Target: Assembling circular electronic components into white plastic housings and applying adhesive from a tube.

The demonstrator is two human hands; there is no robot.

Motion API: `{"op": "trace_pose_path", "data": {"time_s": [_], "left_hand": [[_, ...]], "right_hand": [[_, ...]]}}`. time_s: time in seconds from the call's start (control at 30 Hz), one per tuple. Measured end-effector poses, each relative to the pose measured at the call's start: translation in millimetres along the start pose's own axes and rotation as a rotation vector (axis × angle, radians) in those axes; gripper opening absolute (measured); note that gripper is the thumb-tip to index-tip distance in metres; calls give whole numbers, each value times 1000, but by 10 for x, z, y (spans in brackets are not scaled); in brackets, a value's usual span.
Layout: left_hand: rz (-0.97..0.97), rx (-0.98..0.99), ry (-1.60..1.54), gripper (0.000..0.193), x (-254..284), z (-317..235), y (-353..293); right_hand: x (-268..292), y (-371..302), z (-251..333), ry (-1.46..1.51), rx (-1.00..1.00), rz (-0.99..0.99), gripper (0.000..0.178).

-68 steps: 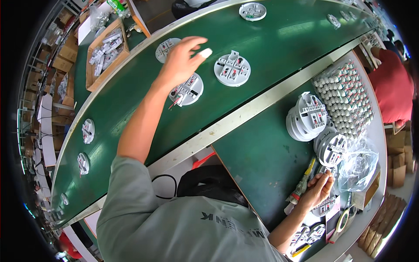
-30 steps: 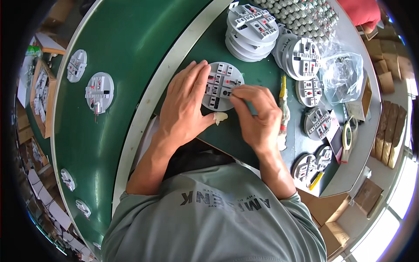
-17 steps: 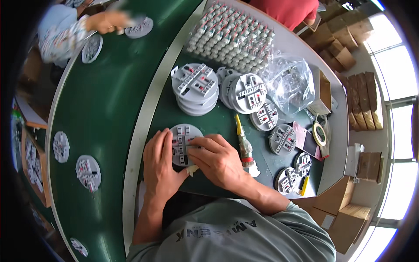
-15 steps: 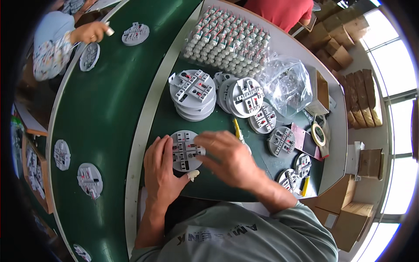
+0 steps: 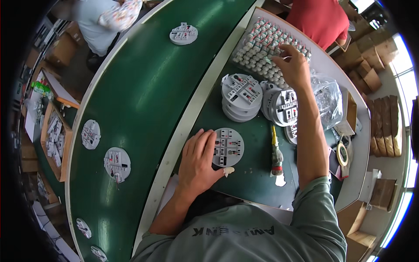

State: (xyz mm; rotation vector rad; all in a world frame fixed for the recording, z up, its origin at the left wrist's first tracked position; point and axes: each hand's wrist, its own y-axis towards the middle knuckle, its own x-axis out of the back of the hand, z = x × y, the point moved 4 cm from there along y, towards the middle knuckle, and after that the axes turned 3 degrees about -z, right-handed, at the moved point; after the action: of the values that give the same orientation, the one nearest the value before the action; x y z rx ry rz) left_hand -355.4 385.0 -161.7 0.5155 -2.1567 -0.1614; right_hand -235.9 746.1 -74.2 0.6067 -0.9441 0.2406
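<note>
On the green tabletop, a round grey plastic base (image 5: pixel 234 153) carries raised white slots and small red and black parts. My left hand (image 5: pixel 198 163) grips its left edge, fingers along the rim and thumb below. A pale lumpy wrap (image 5: pixel 228 171) covers the thumb tip. Stretched out to the far right, my right hand (image 5: pixel 294 67) hovers over rows of small whitish round parts (image 5: pixel 257 50) with red leads. Its thumb and index finger are apart, and nothing shows between them. Whether the fingertips touch a part I cannot tell.
Stacked bases (image 5: pixel 241 94) stand behind the held one, with another stack (image 5: pixel 279 107) beside them. A tool with yellow and red parts (image 5: pixel 276 153) lies right of my left hand. Clear plastic bag (image 5: pixel 327 98) and tape roll (image 5: pixel 342 154) lie further right. Left runs a green conveyor (image 5: pixel 144 100) carrying several bases.
My right hand has left the base and reached far forward to the rows of small parts. My left hand stays at the base. The view has shifted, and the co-worker's hand at the far left is no longer visible.
</note>
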Motion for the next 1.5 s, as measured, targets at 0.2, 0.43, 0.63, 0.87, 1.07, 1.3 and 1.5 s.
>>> {"op": "trace_pose_path", "data": {"time_s": [0.2, 0.43, 0.63, 0.87, 1.07, 1.3, 1.5], "left_hand": [[11, 33, -16, 112, -14, 93, -94], [-8, 44, -139, 118, 58, 91, -4], [10, 44, -173, 119, -8, 162, -34], [10, 30, -229, 117, 20, 185, -44], [6, -16, -236, 117, -24, 228, -21], [-11, -5, -144, 110, -43, 199, -4], [-20, -10, -115, 108, -119, 247, 8]], "right_hand": [[446, -952, 732, 236, -41, 66, 47], [402, -2630, 863, 231, -95, 404, 47], [299, -2936, 757, 195, -30, 321, 41], [202, -2431, 1240, 297, 236, 333, 32], [-101, -2270, 1465, 230, 453, 518, 22], [-163, -2200, 1407, 255, 486, 636, 25], [-214, -2240, 1449, 247, 432, 558, 27]]}}
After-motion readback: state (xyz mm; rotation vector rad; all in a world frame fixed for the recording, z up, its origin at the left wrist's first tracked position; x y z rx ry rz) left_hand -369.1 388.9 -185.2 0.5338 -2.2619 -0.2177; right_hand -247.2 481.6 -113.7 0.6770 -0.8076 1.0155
